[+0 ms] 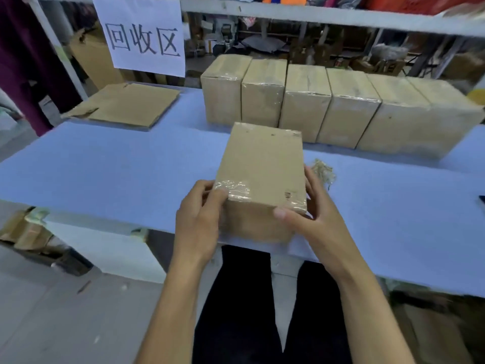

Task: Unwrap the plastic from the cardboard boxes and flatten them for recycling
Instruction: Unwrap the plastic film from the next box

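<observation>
A plastic-wrapped cardboard box (262, 166) stands at the near edge of the blue table (105, 166), held between both hands. My left hand (199, 222) grips its near left corner, the thumb lying on crinkled clear plastic (232, 189) there. My right hand (312, 219) grips the near right corner, fingers curled along the right side and thumb on the front face. Behind it, several more wrapped boxes (304, 106) stand in a row. A flattened piece of cardboard (128, 105) lies at the back left.
A crumpled scrap of plastic (324, 170) lies on the table right of the held box. A white paper sign (143, 35) hangs from the shelf frame above the flattened cardboard. More cardboard (23, 229) sits under the table at the left. My legs are below the table edge.
</observation>
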